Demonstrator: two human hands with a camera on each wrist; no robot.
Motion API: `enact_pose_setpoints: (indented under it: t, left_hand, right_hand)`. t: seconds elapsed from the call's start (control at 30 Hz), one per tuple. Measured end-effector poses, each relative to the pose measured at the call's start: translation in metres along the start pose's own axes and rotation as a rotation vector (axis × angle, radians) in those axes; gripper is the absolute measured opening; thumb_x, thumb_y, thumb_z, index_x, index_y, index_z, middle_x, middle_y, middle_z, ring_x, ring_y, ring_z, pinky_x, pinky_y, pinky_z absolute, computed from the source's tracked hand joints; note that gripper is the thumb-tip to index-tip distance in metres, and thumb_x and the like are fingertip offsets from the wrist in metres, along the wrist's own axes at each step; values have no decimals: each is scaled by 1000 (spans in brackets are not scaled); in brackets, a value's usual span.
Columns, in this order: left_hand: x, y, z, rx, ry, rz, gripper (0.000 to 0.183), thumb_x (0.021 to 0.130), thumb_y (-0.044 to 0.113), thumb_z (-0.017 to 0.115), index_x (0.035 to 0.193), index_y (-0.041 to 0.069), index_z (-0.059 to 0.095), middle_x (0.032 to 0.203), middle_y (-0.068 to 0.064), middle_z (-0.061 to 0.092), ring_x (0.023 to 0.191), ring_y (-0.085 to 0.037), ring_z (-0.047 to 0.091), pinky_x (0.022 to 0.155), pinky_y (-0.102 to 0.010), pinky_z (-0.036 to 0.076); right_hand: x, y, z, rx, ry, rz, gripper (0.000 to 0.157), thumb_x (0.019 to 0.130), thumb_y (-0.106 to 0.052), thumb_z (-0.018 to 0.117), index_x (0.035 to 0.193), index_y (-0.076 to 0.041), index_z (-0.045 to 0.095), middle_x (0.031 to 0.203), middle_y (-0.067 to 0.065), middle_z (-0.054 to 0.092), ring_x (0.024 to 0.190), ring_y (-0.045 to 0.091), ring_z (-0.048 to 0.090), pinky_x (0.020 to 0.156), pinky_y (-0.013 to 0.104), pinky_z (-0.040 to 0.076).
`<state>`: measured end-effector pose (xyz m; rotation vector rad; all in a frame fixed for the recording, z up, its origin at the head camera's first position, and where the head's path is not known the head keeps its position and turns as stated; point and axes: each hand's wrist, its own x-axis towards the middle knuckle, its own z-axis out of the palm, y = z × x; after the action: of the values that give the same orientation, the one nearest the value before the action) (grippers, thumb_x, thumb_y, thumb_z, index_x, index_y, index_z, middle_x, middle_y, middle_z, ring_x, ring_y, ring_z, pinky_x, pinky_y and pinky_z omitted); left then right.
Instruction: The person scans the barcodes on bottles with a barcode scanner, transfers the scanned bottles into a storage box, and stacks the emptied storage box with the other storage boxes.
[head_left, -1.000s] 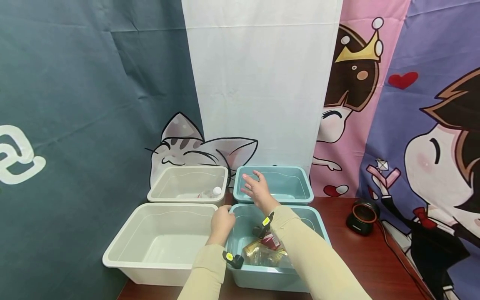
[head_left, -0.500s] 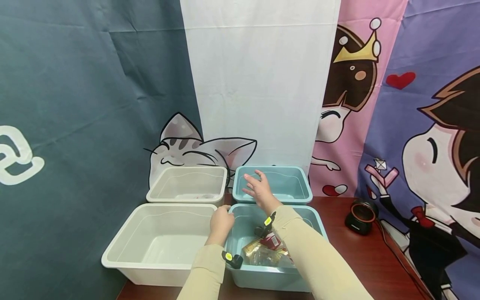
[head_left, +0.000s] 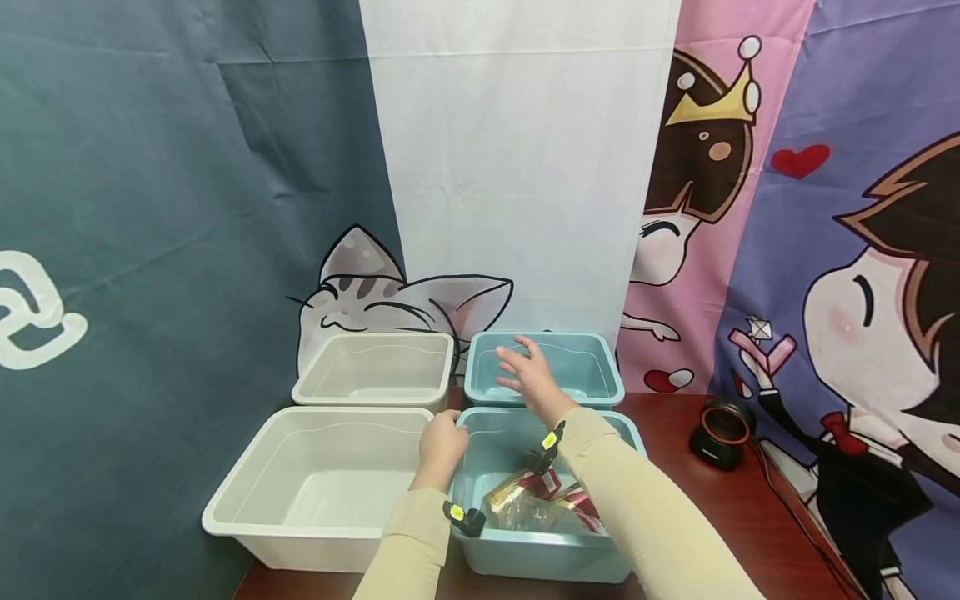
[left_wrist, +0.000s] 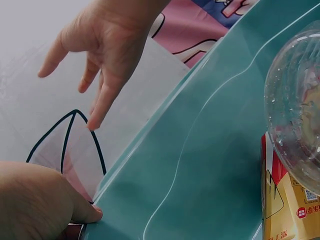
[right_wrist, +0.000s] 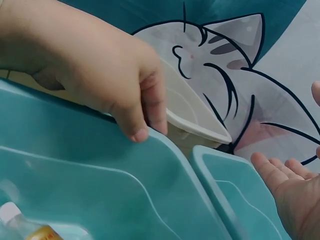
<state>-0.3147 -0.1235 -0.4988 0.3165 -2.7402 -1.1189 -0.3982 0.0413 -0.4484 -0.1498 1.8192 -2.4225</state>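
My left hand [head_left: 441, 450] grips the left rim of the front blue bin [head_left: 551, 557]; in the right wrist view its thumb lies on the inside and its fingers curl over the outside. Above the back blue bin [head_left: 588, 367] hangs my right hand [head_left: 534, 382], fingers spread and holding nothing. Inside the front blue bin lie a red and gold box [head_left: 543, 482] and a clear plastic container [head_left: 525, 515], its round side large in the left wrist view. The right wrist view also shows a bottle [right_wrist: 35, 231] with a white cap and yellow label in that bin.
Left of the blue bins stand a large white bin [head_left: 292, 475] and, behind it, a smaller white bin [head_left: 375, 362]. A black device [head_left: 722, 433] with a cable sits on the red-brown table [head_left: 675, 500] to the right. A printed cloth [head_left: 525, 167] hangs behind.
A white-capped bottle in the back white bin has dropped out of sight behind its front wall. My right hand has shifted slightly right; the left hand stays on the rim.
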Motion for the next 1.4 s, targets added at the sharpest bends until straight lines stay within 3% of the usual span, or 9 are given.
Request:
enact_pose_setpoints:
  t: [0.2,0.53,0.77,1.0,1.17,1.33,1.4]
  left_hand:
    - [1,-2,2,1,-10,-4,36,93,11,66,125,-3,66,121,-21,69,113,-40,66,95,-56,53]
    - [5,-4,1,13,-9,14,37,93,12,67,127,-3,66,122,-22,69,115,-41,64,97,-56,51]
    - [3,-2,-1,4,-8,13,36,92,11,67,125,-3,67,121,-21,70,114,-41,65,97,-56,51]
    - [4,-2,-1,9,-12,12,36,93,11,67,126,-3,66,121,-21,70,114,-41,65,96,-56,52]
    - [2,-2,0,7,-13,14,36,93,12,66,126,-3,66,121,-22,70,115,-41,65,97,-56,51]
    - [0,-2,0,7,-16,11,36,93,11,66,126,-4,66,121,-22,69,115,-41,64,97,-56,51]
    - [1,-2,0,9,-17,12,37,93,11,66,126,-4,66,121,-22,69,115,-41,65,97,-56,51]
  right_hand:
    - [-4,-13,-19,-36,-43,24,68,97,-23,70,154,-11,34,149,21,46,133,43,51,102,54,49]
    - [-14,-22,-49,-163,-224,70,57,102,-20,61,151,-5,35,147,27,45,132,48,50,103,55,49]
    - [-22,-20,-65,-325,-347,162,52,101,-21,62,146,-5,42,140,26,53,123,42,60,98,52,53]
    - [-32,-18,-73,-474,-526,220,56,99,-21,65,145,1,42,136,32,54,125,48,56,100,56,50]
    - [-44,-12,-71,-598,-677,254,55,95,-21,70,140,2,48,131,23,61,121,41,60,101,59,48]
    - [-57,-6,-66,-728,-810,332,46,90,-18,75,131,-7,58,123,7,67,117,29,63,100,61,48]
    - [-59,-5,-65,-759,-852,366,44,89,-17,75,130,-11,59,123,7,66,115,27,64,100,63,47]
